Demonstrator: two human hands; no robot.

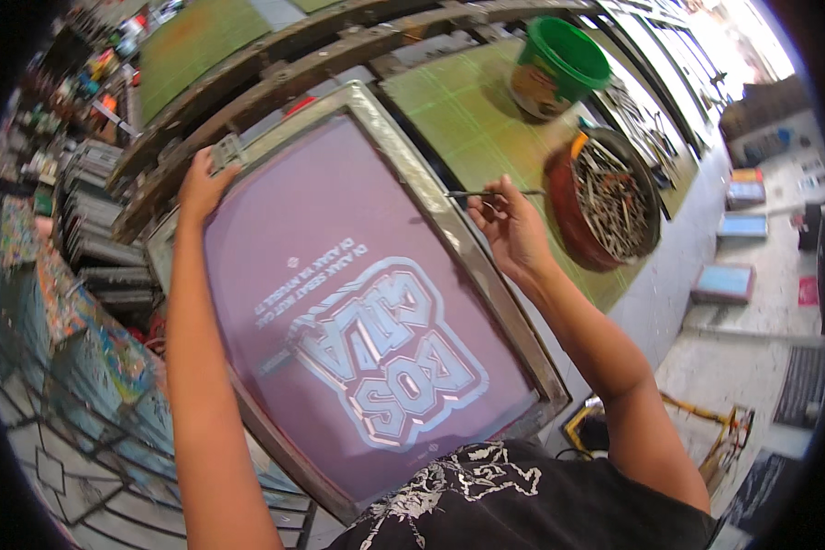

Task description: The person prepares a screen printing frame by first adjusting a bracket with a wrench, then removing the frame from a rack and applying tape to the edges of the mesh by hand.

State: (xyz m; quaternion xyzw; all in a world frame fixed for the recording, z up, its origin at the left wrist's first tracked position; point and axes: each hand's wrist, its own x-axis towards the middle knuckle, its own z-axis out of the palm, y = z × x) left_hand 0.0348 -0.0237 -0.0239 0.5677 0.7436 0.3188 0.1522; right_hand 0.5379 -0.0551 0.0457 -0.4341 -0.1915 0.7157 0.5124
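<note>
A silk-screen frame [390,151] with purple mesh and pale block lettering leans in front of me, its near end against my dark shirt. At its far left corner, my left hand [206,186] has its fingers closed on a small metal hinge-like plate [228,151]. Just past the frame's right side, my right hand [509,225] pinches a thin dark metal rod [463,193]. The rod's left end reaches over the frame's edge; its exact kind is too small to tell. To the right of that hand sits a round reddish bowl [573,215] heaped with screws and bolts.
A green bucket [568,55] stands on the greenish board [458,101] beyond the bowl. Loose tools [642,115] lie to its right. A wooden rack beam [275,82] runs behind the frame. Stacked frames [105,229] and a paint-stained cloth [110,339] are at the left.
</note>
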